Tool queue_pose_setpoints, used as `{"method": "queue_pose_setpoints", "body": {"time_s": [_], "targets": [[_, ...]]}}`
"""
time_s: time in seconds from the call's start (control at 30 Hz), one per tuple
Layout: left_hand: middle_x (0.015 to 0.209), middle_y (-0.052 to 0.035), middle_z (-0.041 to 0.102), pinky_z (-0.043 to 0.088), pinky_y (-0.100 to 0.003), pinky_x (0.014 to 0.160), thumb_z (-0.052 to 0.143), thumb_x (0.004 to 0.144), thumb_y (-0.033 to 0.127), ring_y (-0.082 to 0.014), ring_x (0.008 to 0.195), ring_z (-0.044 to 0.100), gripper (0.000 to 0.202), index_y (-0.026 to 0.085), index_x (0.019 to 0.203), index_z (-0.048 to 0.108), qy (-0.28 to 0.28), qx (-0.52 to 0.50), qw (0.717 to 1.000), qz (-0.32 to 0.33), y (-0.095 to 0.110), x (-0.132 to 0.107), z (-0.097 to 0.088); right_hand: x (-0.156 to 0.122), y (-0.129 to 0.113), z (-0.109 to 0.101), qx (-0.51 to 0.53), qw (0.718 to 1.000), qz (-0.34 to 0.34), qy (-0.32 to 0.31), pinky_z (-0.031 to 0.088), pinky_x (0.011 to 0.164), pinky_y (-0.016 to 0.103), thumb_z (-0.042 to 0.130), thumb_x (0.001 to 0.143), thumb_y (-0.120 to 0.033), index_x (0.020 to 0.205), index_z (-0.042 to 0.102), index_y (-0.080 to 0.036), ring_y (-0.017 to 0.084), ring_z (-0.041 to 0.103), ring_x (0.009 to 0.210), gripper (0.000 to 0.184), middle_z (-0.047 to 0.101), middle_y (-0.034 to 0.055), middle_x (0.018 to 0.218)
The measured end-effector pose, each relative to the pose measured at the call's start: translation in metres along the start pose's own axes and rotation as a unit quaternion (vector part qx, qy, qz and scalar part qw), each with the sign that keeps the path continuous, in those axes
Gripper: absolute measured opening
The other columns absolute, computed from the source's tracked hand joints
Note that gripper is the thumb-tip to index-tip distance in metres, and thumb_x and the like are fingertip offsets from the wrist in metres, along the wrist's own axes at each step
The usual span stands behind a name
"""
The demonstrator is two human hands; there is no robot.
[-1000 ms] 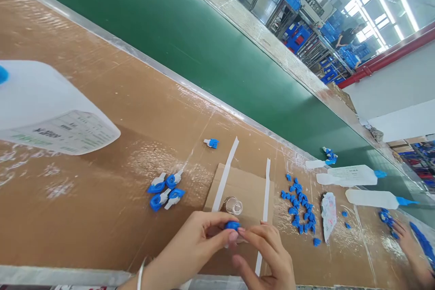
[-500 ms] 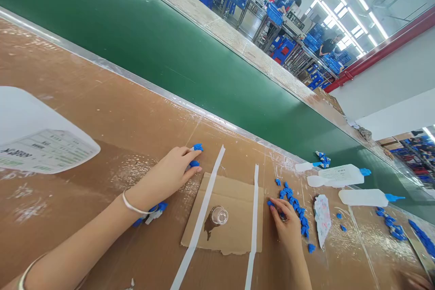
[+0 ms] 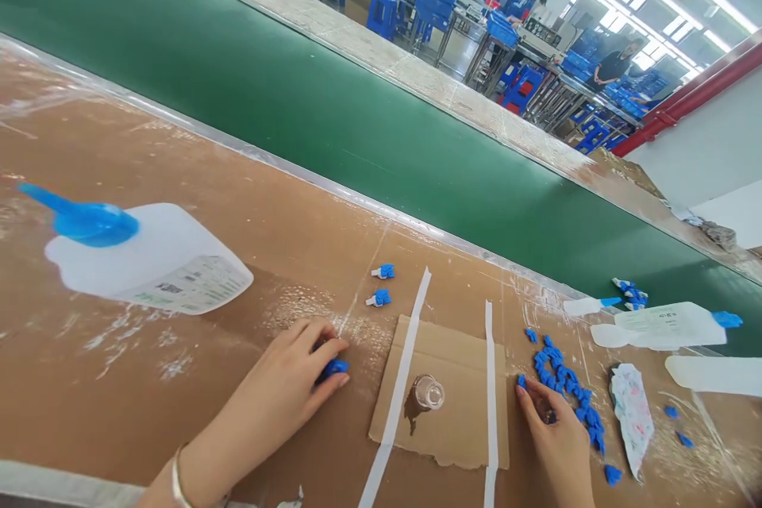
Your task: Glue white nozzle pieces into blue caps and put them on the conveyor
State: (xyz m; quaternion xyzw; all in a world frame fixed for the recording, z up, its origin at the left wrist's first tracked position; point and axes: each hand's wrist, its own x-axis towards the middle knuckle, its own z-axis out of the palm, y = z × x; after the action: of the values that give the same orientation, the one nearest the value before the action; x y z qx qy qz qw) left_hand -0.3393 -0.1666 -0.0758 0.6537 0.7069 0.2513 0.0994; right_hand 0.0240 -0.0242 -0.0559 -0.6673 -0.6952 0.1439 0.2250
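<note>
My left hand (image 3: 284, 389) rests on the brown table with its fingers closed round blue-and-white plastic parts (image 3: 334, 367). Two more assembled blue-and-white parts (image 3: 381, 284) lie beyond it. My right hand (image 3: 553, 432) has its fingers curled down on the near edge of a pile of small blue caps (image 3: 565, 385), pinching at them. Between the hands a small clear glass cup (image 3: 429, 392) stands on a piece of cardboard (image 3: 452, 381) flanked by two white tape strips (image 3: 489, 381).
A white bottle with a blue nozzle (image 3: 148, 254) lies at the left. More white bottles (image 3: 660, 325) and a crumpled stained cloth (image 3: 631, 413) lie at the right. A green conveyor belt (image 3: 357, 111) runs behind the table. People work at benches far behind.
My left hand has drawn back from the far parts to the nearer cluster, leaving two parts there. My right hand stays at the cap pile. The view has shifted left.
</note>
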Motion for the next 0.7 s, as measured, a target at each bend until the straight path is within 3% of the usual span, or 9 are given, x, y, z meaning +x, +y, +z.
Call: {"method": "queue_pose_setpoints", "body": {"time_s": [0.23, 0.33, 0.43, 0.57, 0.7], "targets": [[0.107, -0.012, 0.07, 0.048, -0.049, 0.09, 0.065, 0.073, 0.014, -0.0335, 0.106, 0.06, 0.018, 0.02, 0.089, 0.071, -0.068, 0.095, 0.993, -0.02, 0.025, 0.007, -0.016, 0.01, -0.009, -0.009, 0.022, 0.996, -0.058, -0.064, 0.055, 0.055, 0.032, 0.064, 0.066, -0.068, 0.071, 0.074, -0.023, 0.022, 0.066, 0.058, 0.047, 0.072, 0.0058, 0.065], [0.113, -0.0153, 0.071, 0.047, -0.053, 0.093, 0.067, 0.067, 0.012, -0.0373, 0.109, 0.06, 0.018, 0.019, 0.083, 0.071, -0.069, 0.121, 0.99, 0.007, 0.023, 0.003, -0.017, 0.003, -0.018, -0.015, 0.026, 0.994, -0.077, -0.074, 0.056, 0.057, 0.032, 0.066, 0.067, -0.067, 0.072, 0.073, -0.023, 0.023, 0.068, 0.061, 0.045, 0.073, 0.0067, 0.068], [0.107, -0.0138, 0.073, 0.052, -0.05, 0.087, 0.059, 0.071, 0.009, -0.0359, 0.104, 0.064, 0.016, 0.021, 0.076, 0.069, -0.037, 0.119, 0.992, 0.034, 0.02, 0.0, -0.013, -0.014, -0.042, -0.016, 0.038, 0.985, -0.14, -0.088, 0.056, 0.06, 0.031, 0.065, 0.076, -0.057, 0.078, 0.073, -0.023, 0.022, 0.069, 0.065, 0.035, 0.074, 0.0066, 0.072], [0.098, -0.0085, 0.075, 0.054, -0.04, 0.082, 0.045, 0.081, 0.008, -0.0293, 0.098, 0.067, 0.025, 0.022, 0.083, 0.065, 0.018, -0.01, 0.997, 0.07, 0.029, -0.004, -0.009, -0.04, -0.088, -0.007, 0.031, 0.952, -0.268, -0.147, 0.053, 0.066, 0.029, 0.063, 0.087, -0.036, 0.088, 0.071, -0.026, 0.019, 0.069, 0.072, 0.012, 0.073, 0.0024, 0.078], [0.082, -0.0007, 0.071, 0.053, -0.023, 0.064, 0.045, 0.081, 0.009, -0.0172, 0.072, 0.068, 0.023, 0.023, 0.09, 0.061, -0.078, -0.21, 0.974, 0.02, 0.045, -0.008, -0.011, -0.05, -0.114, 0.008, -0.006, 0.936, -0.316, -0.152, 0.048, 0.066, 0.03, 0.06, 0.091, -0.032, 0.088, 0.067, -0.026, 0.018, 0.066, 0.071, 0.01, 0.072, 0.0006, 0.078]]}}
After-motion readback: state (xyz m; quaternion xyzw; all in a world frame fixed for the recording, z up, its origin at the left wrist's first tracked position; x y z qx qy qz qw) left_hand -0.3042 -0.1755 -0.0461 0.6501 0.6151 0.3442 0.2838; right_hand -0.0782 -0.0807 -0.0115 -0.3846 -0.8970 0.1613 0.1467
